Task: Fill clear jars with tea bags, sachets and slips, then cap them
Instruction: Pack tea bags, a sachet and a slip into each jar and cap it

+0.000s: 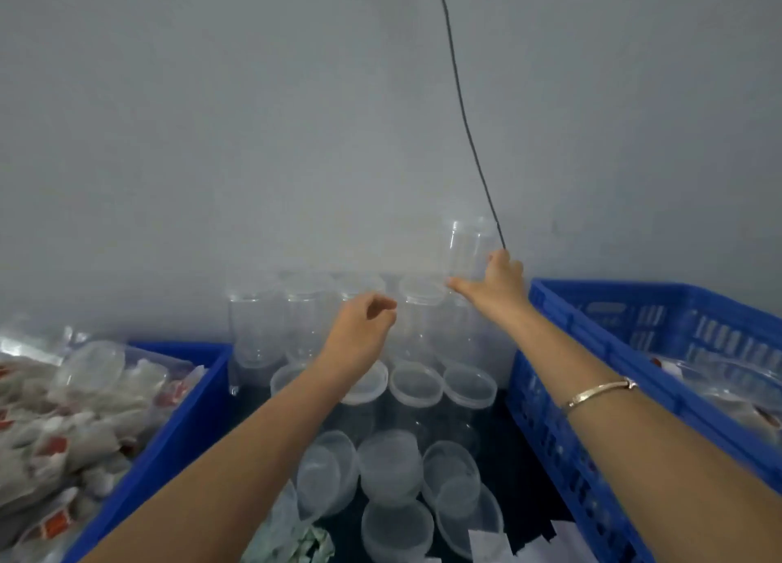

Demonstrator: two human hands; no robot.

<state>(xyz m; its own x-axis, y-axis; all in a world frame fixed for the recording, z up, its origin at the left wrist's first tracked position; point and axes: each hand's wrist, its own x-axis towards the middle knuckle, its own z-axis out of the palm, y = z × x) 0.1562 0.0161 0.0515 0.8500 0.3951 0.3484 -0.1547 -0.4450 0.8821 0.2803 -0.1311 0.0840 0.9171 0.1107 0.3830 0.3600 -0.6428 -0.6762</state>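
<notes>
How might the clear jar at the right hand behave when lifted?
The clear jar looks empty and thin-walled, so it is probably light. Its smooth sides may slip against the right hand. Tall and narrow, it could tip easily.

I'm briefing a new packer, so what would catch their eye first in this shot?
Both hands stretch toward the wall: the right hand grips a clear jar raised above the others, the left hand hovers empty. Next come the blue crate on the left, heaped with tea bags, and a black cable hanging down the wall.
</notes>
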